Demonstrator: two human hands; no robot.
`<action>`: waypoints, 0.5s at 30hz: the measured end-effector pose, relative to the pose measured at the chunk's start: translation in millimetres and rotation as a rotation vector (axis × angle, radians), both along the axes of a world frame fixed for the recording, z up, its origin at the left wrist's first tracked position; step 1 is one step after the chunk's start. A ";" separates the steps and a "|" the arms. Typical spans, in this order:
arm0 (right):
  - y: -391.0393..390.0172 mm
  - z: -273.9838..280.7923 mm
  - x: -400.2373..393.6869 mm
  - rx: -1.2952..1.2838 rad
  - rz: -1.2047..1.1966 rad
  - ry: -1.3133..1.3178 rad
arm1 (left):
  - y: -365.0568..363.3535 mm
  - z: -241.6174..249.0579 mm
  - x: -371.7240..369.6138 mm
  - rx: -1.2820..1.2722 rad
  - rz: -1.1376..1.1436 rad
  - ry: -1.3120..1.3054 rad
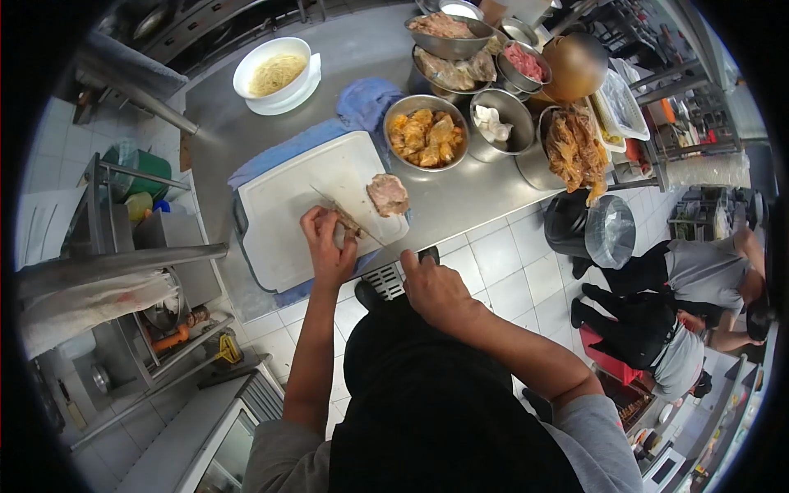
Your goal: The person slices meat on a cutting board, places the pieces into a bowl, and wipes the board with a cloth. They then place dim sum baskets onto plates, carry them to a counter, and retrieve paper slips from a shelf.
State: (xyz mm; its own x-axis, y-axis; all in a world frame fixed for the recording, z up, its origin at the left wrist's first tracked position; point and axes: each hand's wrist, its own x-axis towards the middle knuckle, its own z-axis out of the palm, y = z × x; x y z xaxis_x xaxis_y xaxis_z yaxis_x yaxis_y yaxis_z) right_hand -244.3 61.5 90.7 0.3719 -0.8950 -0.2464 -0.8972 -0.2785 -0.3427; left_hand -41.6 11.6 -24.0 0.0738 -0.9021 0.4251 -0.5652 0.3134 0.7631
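Observation:
On a white cutting board (283, 189), my left hand (327, 242) presses its bent fingers onto a browned piece of meat (349, 223). My right hand (431, 283) is wrapped round the dark handle of a knife (371, 237), whose thin blade reaches over the board beside that piece. A round, pinkish slice of meat (387, 195) lies at the board's right edge, apart from both hands. Blue cloths (367, 103) lie behind and under the board.
A white bowl of noodles (276, 72) stands at the back left. Metal bowls of orange pieces (426, 135) and white pieces (495, 125) stand behind the board, near browned poultry (575, 152). Two people (699, 275) are at the right.

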 end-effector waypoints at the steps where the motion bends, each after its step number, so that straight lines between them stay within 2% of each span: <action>1: -0.5 0.8 -0.6 0.001 -0.002 0.002 | -0.4 0.3 -1.3 0.005 0.009 0.000; 15: 0.9 -1.1 2.2 -0.014 -0.016 -0.068 | -0.9 -1.2 -7.1 -0.028 0.040 0.006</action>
State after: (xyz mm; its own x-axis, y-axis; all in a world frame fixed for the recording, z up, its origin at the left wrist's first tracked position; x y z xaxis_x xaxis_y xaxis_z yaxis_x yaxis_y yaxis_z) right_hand -242.1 62.4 89.6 0.3731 -0.9040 -0.2086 -0.8763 -0.2696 -0.3992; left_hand -48.6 10.7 -25.3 0.1124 -0.8862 0.4495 -0.5734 0.3116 0.7577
